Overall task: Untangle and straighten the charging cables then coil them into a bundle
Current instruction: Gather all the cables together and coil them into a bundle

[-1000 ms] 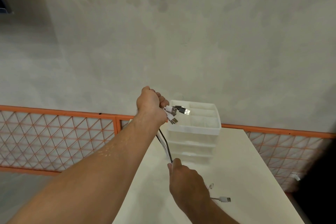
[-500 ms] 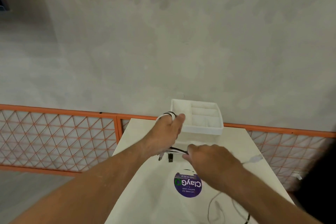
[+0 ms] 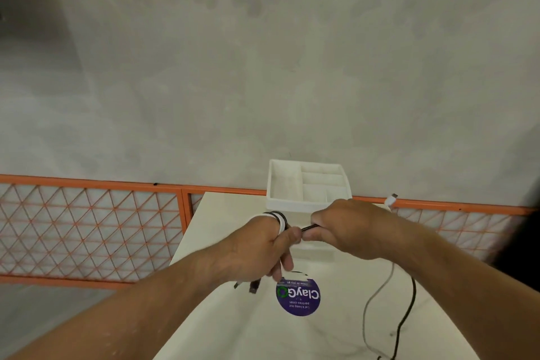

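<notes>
My left hand (image 3: 257, 251) holds the black and white charging cables (image 3: 279, 218), which loop over its fingers; their plug ends (image 3: 252, 286) hang below the palm. My right hand (image 3: 347, 228) grips the same cables just to the right, a short taut black stretch (image 3: 308, 227) between the two hands. From under my right hand a white cable (image 3: 371, 301) and a black cable (image 3: 409, 310) trail down over the white table (image 3: 228, 327). A white plug (image 3: 391, 199) sticks up behind my right hand.
A white drawer organiser (image 3: 306, 184) with open top compartments stands at the table's far end. A round purple sticker (image 3: 298, 298) lies on the tabletop. An orange mesh railing (image 3: 87, 228) runs behind the table, before a grey concrete wall.
My left hand came down from a raised position to table height and the cables now loop round its fingers. My right hand rose and moved up next to it, gripping the cables.
</notes>
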`<state>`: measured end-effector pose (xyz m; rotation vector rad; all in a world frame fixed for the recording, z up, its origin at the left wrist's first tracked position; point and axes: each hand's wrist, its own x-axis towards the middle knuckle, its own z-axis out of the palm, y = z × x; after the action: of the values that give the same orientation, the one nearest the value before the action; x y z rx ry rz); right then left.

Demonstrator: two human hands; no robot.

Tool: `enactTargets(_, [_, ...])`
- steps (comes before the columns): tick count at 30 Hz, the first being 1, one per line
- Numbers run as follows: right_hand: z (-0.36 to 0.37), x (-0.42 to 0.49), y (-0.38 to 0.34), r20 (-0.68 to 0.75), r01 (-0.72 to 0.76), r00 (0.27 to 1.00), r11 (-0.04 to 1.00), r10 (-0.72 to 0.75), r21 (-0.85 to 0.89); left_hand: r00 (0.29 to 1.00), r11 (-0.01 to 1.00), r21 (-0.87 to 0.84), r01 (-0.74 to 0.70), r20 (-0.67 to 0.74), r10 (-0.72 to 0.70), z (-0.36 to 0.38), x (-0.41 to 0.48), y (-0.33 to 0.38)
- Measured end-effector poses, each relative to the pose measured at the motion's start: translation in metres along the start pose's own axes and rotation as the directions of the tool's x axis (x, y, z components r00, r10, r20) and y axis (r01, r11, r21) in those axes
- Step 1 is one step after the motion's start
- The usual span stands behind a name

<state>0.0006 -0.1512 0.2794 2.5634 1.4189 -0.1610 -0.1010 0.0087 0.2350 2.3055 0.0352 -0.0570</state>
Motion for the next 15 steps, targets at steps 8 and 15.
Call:
enactTargets(8, [-0.012, -0.001, 0.012, -0.029, -0.027, 0.999, 0.997, 0.029, 0.076, 0.993, 0.986, -0.157, 0.055, 0.112, -0.038, 0.003, -0.026, 0.004])
enactTargets(15, [-0.021, -0.018, 0.017, -0.03, 0.13, 0.986, 0.647, -0.164, 0.752, 0.934, 0.788, -0.597, 0.154, 0.349, 0.082, -0.005, -0.034, 0.008])
